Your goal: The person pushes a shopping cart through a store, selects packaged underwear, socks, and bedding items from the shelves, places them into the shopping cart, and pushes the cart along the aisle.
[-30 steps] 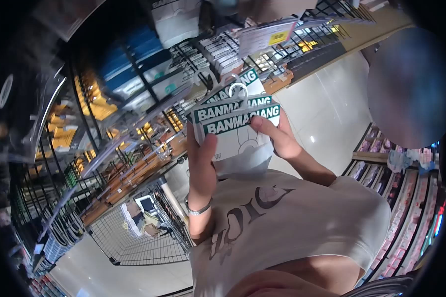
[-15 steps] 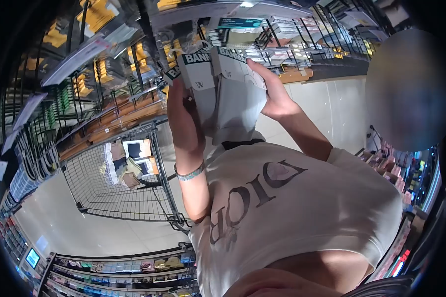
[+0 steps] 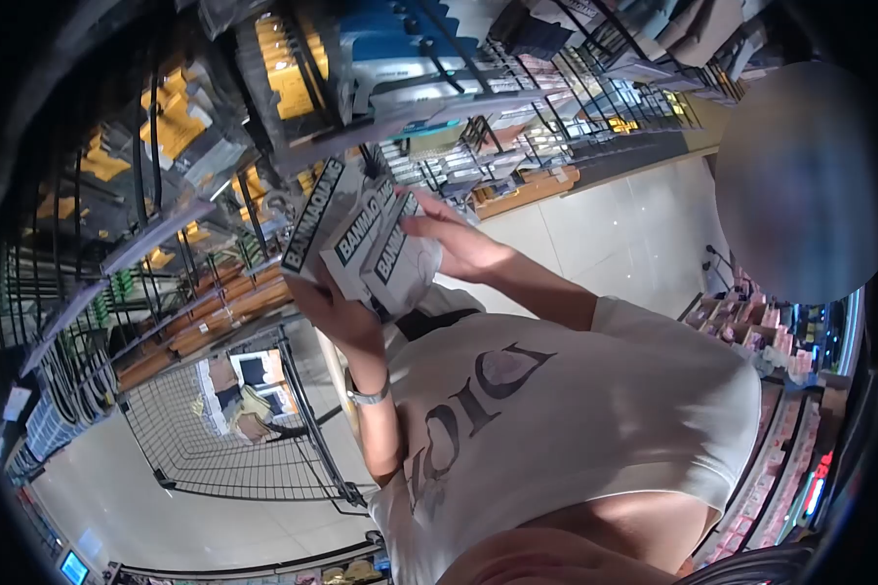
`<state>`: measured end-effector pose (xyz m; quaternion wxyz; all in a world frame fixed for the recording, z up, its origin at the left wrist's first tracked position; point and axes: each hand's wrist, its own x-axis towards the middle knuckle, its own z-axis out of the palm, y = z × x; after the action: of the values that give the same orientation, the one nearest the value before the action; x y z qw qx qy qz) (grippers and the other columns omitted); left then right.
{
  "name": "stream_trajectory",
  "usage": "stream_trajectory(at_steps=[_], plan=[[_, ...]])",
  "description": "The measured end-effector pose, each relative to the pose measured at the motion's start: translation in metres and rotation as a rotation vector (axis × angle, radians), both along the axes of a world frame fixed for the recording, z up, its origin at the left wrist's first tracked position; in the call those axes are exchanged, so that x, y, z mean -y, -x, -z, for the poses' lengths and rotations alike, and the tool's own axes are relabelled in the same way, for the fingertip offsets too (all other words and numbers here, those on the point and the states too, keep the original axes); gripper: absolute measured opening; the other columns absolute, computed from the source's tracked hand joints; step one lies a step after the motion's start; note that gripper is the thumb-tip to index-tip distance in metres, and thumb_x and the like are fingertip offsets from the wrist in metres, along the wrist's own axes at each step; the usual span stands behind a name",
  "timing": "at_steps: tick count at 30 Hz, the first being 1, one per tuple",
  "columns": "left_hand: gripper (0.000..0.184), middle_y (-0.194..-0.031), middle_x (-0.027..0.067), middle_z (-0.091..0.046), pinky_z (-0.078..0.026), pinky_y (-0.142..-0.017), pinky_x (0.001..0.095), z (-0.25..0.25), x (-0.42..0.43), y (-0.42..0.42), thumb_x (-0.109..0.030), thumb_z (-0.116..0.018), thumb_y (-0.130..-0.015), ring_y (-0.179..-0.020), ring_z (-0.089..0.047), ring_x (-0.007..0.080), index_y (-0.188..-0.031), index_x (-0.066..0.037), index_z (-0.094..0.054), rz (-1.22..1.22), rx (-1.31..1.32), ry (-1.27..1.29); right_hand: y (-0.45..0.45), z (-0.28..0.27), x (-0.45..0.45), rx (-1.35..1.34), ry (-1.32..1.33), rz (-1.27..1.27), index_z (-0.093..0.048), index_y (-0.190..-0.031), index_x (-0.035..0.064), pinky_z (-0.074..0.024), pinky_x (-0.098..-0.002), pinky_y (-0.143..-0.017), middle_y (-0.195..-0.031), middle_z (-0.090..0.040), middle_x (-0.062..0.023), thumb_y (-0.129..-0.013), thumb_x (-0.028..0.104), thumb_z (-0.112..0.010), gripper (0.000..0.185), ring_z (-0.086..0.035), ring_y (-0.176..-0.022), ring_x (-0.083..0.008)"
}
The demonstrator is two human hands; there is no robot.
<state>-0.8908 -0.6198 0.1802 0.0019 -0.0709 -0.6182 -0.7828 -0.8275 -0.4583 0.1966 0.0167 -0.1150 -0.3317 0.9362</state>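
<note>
Three white packs point(image 3: 363, 232) have tipped over to a slant and spread apart since half a second ago, and more of the green strips with big letters shows on them now. They are held up between the two hands, in front of the shirt point(image 3: 576, 419) and near the hanging rack. One pack leans out to the left, and the other two overlap beside it. The left hand point(image 3: 339, 317) is under their low edges, and its grip looks curled around them, though it is dark there and hard to see. A band point(image 3: 369, 396) goes around that wrist. The right hand point(image 3: 458, 246) has its grip closed on the side of the nearest pack, with its thumb on the front. Yellow packs point(image 3: 174, 122) and blue packs point(image 3: 400, 31) hang on the rack. Down to the left, a wire cart point(image 3: 190, 439) with more packs point(image 3: 254, 390) in it stands on the shiny floor point(image 3: 634, 224).
</note>
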Motion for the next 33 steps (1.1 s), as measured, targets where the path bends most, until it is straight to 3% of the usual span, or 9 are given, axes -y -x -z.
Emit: stream_trajectory(at_steps=[5,8,11,14,21,22,28,31,33], plan=[[0.031,-0.125,0.0177,-0.065,-0.049,-0.097,0.0355,-0.020,-0.003,0.006,-0.010,-0.051,-0.108,-0.108,-0.063,0.0231,-0.133,0.007,-0.053,-0.281,-0.099,0.241,-0.001,0.002,0.003,0.208,-0.072,-0.049,-0.047,-0.148,0.0043,-0.0496,-0.0408,-0.106,-0.138,-0.061,-0.0121,-0.100,0.013,-0.069,0.055,-0.059,-0.128,-0.0251],[0.037,-0.127,0.0192,-0.063,-0.052,-0.097,0.0396,-0.051,-0.002,0.016,-0.020,-0.051,-0.108,-0.109,-0.064,0.0259,-0.136,0.005,-0.050,-0.285,0.161,-0.067,-0.001,0.027,0.006,0.397,0.021,0.103,-0.049,-0.146,0.0049,-0.0477,-0.0454,-0.108,-0.140,-0.060,-0.0136,-0.095,0.013,-0.075,0.058,-0.057,-0.130,-0.0277],[0.036,-0.127,0.0156,-0.063,-0.050,-0.100,0.0413,-0.045,0.018,0.031,-0.023,-0.055,-0.104,-0.115,-0.061,0.0248,-0.130,0.002,-0.055,-0.310,0.203,-0.231,-0.005,0.038,-0.012,0.256,0.127,-0.125,-0.038,-0.156,0.0058,-0.0432,-0.0497,-0.115,-0.149,-0.054,-0.0164,-0.106,0.040,-0.058,0.064,-0.056,-0.133,-0.0325],[0.039,-0.129,0.0141,-0.063,-0.050,-0.101,0.0396,-0.042,0.038,0.042,-0.024,-0.057,-0.104,-0.116,-0.061,0.0234,-0.134,0.001,-0.055,-0.336,0.260,-0.218,-0.007,0.042,-0.023,0.006,0.314,-0.170,-0.039,-0.155,0.0071,-0.0400,-0.0452,-0.118,-0.156,-0.046,-0.0160,-0.111,0.048,-0.041,0.060,-0.051,-0.140,-0.0284],[0.037,-0.125,0.0089,-0.066,-0.050,-0.098,0.0302,-0.031,0.053,0.026,-0.019,-0.058,-0.107,-0.110,-0.062,0.0154,-0.138,0.000,-0.055,0.043,0.363,-0.149,0.010,0.055,-0.058,0.157,0.008,-0.253,-0.046,-0.151,0.0063,-0.0448,-0.0428,-0.114,-0.145,-0.057,-0.0134,-0.106,0.057,-0.048,0.068,-0.059,-0.128,-0.0275],[0.037,-0.125,0.0080,-0.066,-0.049,-0.098,0.0291,-0.025,0.052,0.021,-0.019,-0.057,-0.107,-0.111,-0.062,0.0148,-0.138,0.000,-0.055,0.093,0.389,-0.126,0.023,0.038,-0.043,0.417,-0.094,-0.162,-0.050,-0.148,0.0061,-0.0459,-0.0437,-0.113,-0.136,-0.064,-0.0129,-0.102,0.057,-0.055,0.068,-0.063,-0.123,-0.0278],[0.043,-0.113,0.0026,-0.062,-0.046,-0.088,0.0269,0.008,0.054,-0.013,-0.022,-0.059,-0.105,-0.097,-0.054,0.0105,-0.142,-0.002,-0.050,-0.053,0.391,-0.149,0.065,0.028,0.012,0.354,-0.338,-0.184,-0.058,-0.126,0.0073,-0.0586,-0.0317,-0.083,-0.112,-0.070,-0.0060,-0.099,0.029,-0.072,0.036,-0.070,-0.098,-0.0154],[0.042,-0.112,0.0046,-0.061,-0.046,-0.087,0.0278,0.009,0.073,-0.029,-0.016,-0.062,-0.101,-0.098,-0.054,0.0112,-0.138,-0.002,-0.048,-0.154,0.352,-0.063,0.075,0.034,0.043,0.358,-0.385,-0.292,-0.058,-0.125,0.0091,-0.0584,-0.0314,-0.084,-0.111,-0.069,-0.0057,-0.101,0.024,-0.069,0.030,-0.069,-0.099,-0.0142],[0.047,-0.117,0.0088,-0.060,-0.047,-0.093,0.0304,0.007,0.081,-0.034,-0.008,-0.071,-0.094,-0.105,-0.057,0.0148,-0.134,-0.001,-0.047,-0.233,0.341,0.020,0.075,0.034,0.064,0.334,-0.466,-0.354,-0.054,-0.138,0.0091,-0.0567,-0.0301,-0.086,-0.110,-0.069,-0.0042,-0.100,0.019,-0.071,0.042,-0.067,-0.100,-0.0127]])
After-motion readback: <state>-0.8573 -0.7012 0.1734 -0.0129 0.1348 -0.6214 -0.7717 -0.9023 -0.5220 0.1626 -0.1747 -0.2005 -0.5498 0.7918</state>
